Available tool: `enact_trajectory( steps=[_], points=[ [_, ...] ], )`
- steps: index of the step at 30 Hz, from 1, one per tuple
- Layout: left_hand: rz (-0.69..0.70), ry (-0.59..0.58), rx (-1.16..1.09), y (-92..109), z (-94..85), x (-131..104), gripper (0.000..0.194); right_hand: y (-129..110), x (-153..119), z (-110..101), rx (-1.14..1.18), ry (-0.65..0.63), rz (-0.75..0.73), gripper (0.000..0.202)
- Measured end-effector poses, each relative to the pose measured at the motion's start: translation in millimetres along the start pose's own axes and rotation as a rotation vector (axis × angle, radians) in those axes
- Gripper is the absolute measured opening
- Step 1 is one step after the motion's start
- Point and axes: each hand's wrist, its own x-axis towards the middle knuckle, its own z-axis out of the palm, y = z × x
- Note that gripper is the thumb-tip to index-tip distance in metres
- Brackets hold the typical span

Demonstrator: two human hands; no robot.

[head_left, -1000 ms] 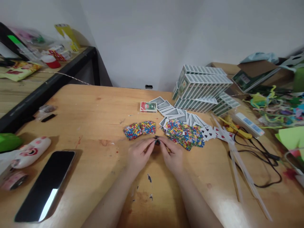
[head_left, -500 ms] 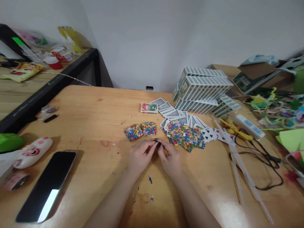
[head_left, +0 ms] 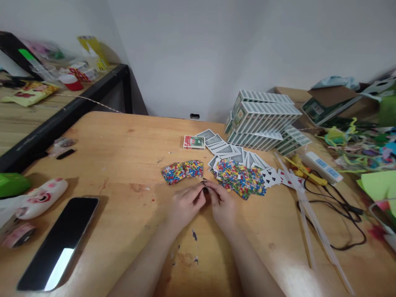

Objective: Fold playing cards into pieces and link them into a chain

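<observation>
My left hand [head_left: 189,201] and my right hand [head_left: 222,202] meet over the middle of the table, fingertips pinched together. Whatever sits between the fingertips, if anything, is hidden or too small to name. Just beyond them lie two small overlapping stacks of colourful patterned cards [head_left: 182,171]. To the right of my fingers spreads a larger pile of the same colourful cards [head_left: 239,176]. Behind that pile, grey-backed playing cards [head_left: 227,148] are fanned out, and a red and green card box [head_left: 194,142] lies beside them.
Striped card boxes [head_left: 262,117] are stacked at the back right. Clear plastic strips [head_left: 312,222], a power strip [head_left: 323,166] and a black cable lie on the right. A phone [head_left: 58,243] and a white pouch-like item [head_left: 43,198] lie on the left. Dark scraps [head_left: 194,235] lie near my wrists.
Both hands stay together in nearly the same spot, with small shifts of the fingers. The view has moved very slightly; the cards and boxes lie as before.
</observation>
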Motion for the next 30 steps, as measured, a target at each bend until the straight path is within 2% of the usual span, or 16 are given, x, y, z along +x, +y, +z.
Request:
enact_trajectory(
  steps=[10,16,21,25,29,30],
  points=[
    [0.010,-0.179,0.000,-5.0,-2.3,-4.6,0.036,2.1,-2.9,-2.2,-0.075,0.087,0.016,0.024],
    [0.004,-0.266,-0.036,-1.8,-7.9,-3.9,0.042,1.9,-2.7,-2.4,-0.093,0.104,0.038,0.023],
    [0.018,-0.307,-0.076,-3.4,-11.6,-5.0,0.050,3.3,2.1,-6.0,-0.055,0.070,0.048,0.021],
    [0.030,-0.196,-0.062,3.4,-19.7,6.2,0.054,5.6,10.0,-6.6,-0.024,0.103,0.099,0.018],
    [0.148,-0.018,0.029,44.7,-48.8,17.7,0.034,11.0,16.5,-1.8,0.054,0.152,0.167,0.016],
    [0.177,-0.020,0.049,57.4,-57.8,15.5,0.026,12.7,17.5,-0.5,0.090,0.152,0.183,0.016]
  ],
)
